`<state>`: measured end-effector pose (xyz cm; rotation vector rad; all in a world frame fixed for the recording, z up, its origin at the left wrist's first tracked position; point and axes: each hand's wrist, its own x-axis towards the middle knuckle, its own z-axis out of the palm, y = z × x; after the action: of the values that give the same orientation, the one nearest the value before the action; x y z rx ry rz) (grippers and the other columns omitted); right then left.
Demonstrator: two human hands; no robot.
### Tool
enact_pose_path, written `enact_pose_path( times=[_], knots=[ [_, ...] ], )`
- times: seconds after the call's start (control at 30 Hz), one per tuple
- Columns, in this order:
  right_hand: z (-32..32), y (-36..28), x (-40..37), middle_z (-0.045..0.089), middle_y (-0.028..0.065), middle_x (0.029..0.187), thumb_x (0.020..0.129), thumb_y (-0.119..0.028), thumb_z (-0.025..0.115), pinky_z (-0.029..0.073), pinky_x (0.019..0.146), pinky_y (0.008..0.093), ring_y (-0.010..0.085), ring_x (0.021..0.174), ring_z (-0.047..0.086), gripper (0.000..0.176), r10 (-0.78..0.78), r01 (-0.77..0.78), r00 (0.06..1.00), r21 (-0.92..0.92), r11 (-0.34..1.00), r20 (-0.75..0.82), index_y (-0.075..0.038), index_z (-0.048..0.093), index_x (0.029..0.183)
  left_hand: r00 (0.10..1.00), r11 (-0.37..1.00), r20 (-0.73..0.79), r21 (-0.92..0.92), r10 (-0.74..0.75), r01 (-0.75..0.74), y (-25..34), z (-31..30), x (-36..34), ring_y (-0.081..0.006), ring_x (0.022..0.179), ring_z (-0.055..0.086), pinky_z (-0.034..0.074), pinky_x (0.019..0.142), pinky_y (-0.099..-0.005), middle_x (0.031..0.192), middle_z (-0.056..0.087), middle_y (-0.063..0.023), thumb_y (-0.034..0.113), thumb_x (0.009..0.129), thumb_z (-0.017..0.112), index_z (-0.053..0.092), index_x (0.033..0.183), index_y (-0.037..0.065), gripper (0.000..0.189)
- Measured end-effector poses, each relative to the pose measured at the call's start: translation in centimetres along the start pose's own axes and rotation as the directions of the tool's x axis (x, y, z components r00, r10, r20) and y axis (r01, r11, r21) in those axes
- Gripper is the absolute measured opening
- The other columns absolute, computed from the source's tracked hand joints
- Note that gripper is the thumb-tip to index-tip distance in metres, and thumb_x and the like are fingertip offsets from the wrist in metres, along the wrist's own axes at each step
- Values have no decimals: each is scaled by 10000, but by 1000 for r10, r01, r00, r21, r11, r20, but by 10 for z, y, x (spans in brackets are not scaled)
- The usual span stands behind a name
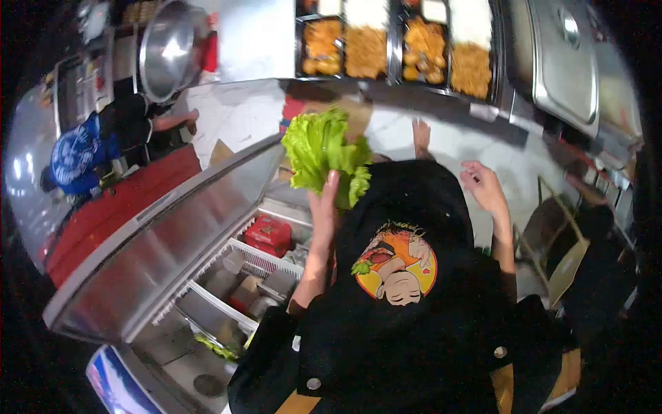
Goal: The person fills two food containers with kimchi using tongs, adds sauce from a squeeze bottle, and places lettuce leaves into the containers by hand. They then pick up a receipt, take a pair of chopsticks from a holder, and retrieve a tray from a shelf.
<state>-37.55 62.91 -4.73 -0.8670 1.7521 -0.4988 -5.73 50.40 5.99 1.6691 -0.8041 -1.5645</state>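
Note:
My left hand (325,200) grips a bunch of bright green leafy lettuce (318,145), thumb across its front. The lettuce is in front of my black apron (427,207), near the raised lid (200,200) of a chest freezer or cooler at my left. My right hand (484,188) hangs to the right of the apron, holding nothing, its fingers loosely bent and apart.
Black meal trays (407,79) with rice and cooked food stand on the counter ahead. Inside the open chest are white baskets (265,257) and a red box (267,235). A large metal bowl (165,58) and another person in a blue cap (76,155) are at left.

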Motion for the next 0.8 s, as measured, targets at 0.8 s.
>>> enact_pose_path(
  times=[0.8],
  knots=[
    [80, -265, 25, 666, 14, 949, 928, -83, 622, 494, 711, 233, 60, 820, 586, 180, -53, 494, 807, 622, 607, -588, 11, 633, 1081, 423, 425, 602, 149, 677, -893, 112, 79, 104, -391, 1018, 575, 443, 896, -437, 1110, 613, -225, 168, 909, 606, 619, 1116, -29, 286]
  ],
)
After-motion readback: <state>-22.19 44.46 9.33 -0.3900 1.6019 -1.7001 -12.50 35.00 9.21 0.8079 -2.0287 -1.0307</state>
